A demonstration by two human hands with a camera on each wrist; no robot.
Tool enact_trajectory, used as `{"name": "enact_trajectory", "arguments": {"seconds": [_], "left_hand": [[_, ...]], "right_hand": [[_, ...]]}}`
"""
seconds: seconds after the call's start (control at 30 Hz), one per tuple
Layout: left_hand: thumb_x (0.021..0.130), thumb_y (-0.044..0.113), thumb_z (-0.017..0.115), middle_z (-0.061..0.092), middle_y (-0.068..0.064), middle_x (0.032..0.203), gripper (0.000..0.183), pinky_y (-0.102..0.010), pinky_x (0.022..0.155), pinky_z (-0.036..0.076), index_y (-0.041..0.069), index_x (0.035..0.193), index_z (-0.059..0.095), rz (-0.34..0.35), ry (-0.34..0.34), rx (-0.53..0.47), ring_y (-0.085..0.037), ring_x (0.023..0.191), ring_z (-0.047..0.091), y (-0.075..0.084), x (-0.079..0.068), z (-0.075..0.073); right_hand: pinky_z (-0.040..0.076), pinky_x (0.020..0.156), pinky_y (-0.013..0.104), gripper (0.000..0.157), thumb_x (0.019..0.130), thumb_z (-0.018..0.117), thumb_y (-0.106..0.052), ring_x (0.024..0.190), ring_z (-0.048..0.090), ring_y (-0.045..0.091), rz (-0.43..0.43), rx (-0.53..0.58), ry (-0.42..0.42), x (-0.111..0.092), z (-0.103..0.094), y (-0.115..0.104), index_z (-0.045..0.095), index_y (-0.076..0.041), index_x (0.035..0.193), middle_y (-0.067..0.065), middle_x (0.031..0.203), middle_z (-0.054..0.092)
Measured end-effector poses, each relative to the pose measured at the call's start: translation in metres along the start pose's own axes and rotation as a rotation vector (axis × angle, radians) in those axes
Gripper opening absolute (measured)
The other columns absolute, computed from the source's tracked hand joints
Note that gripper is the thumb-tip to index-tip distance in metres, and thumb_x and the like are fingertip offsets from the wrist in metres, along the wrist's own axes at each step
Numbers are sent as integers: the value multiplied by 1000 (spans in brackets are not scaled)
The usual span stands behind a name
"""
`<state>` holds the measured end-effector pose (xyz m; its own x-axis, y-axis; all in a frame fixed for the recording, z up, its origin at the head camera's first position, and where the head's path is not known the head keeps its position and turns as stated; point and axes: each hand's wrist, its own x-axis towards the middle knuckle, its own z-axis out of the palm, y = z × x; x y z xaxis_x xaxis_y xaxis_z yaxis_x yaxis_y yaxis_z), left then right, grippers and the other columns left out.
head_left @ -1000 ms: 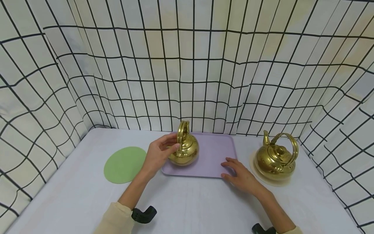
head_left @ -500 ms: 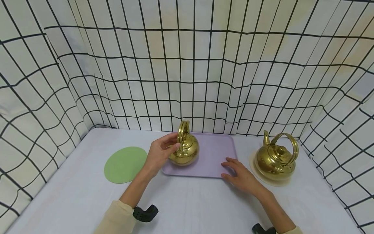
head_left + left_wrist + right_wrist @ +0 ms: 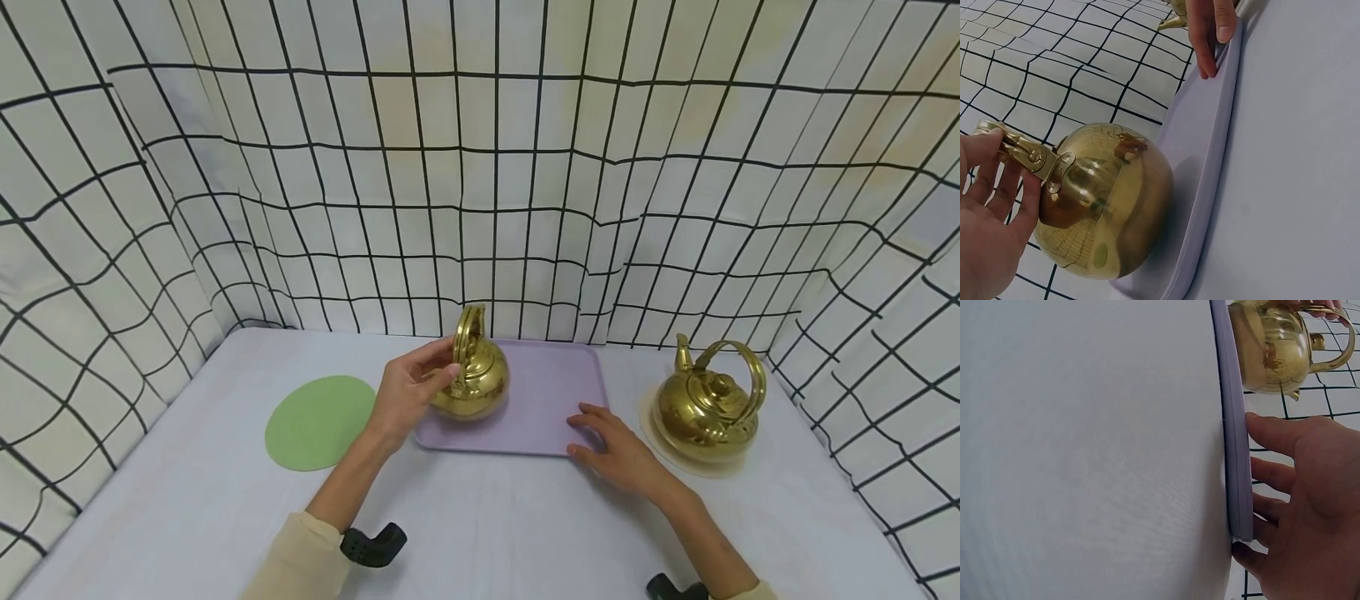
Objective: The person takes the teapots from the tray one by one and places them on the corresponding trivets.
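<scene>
My left hand [image 3: 411, 392] pinches the handle of a shiny brass kettle [image 3: 480, 385] between thumb and fingers. In the left wrist view the kettle [image 3: 1110, 200] hangs over the left part of a lilac tray [image 3: 547, 392], its shadow falling on the tray. Whether its base touches the tray is hard to tell. My right hand [image 3: 618, 450] lies at the tray's front right corner with fingers loosely spread. In the right wrist view its thumb and fingertips are against or close to the rim of the tray [image 3: 1235, 425].
A second brass kettle [image 3: 705, 417] stands on a round cream mat [image 3: 697, 468] at the right, just beyond my right hand. At the left a round green mat [image 3: 318, 425] lies on the white tabletop [image 3: 480, 525]. Black-gridded white sheeting [image 3: 495, 183] encloses the back and sides.
The kettle in my left hand has risen very slightly in the last half second. My right hand, the tray and the other kettle stay where they were.
</scene>
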<state>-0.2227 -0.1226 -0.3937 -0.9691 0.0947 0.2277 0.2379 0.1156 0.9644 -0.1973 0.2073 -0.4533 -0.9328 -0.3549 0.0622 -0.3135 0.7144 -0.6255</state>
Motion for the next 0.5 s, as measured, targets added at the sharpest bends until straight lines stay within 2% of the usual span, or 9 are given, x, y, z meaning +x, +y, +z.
{"name": "enact_trajectory", "arguments": {"seconds": [0.2, 0.5], "left_hand": [[98, 9, 71, 70, -21, 131, 46, -19, 96, 57, 9, 143, 62, 9, 6, -22, -4, 108, 68, 4, -2, -6], [98, 9, 71, 69, -21, 135, 48, -15, 100, 53, 8, 145, 61, 14, 37, -5, -1, 110, 67, 3, -6, -19]], "right_hand": [[36, 119, 68, 42, 98, 72, -27, 147, 42, 52, -4, -2, 2, 0, 0, -1, 65, -6, 134, 26, 157, 48], [36, 119, 68, 42, 99, 71, -27, 147, 42, 52, -1, -8, 0, -1, 0, -2, 65, -6, 135, 27, 157, 48]]}}
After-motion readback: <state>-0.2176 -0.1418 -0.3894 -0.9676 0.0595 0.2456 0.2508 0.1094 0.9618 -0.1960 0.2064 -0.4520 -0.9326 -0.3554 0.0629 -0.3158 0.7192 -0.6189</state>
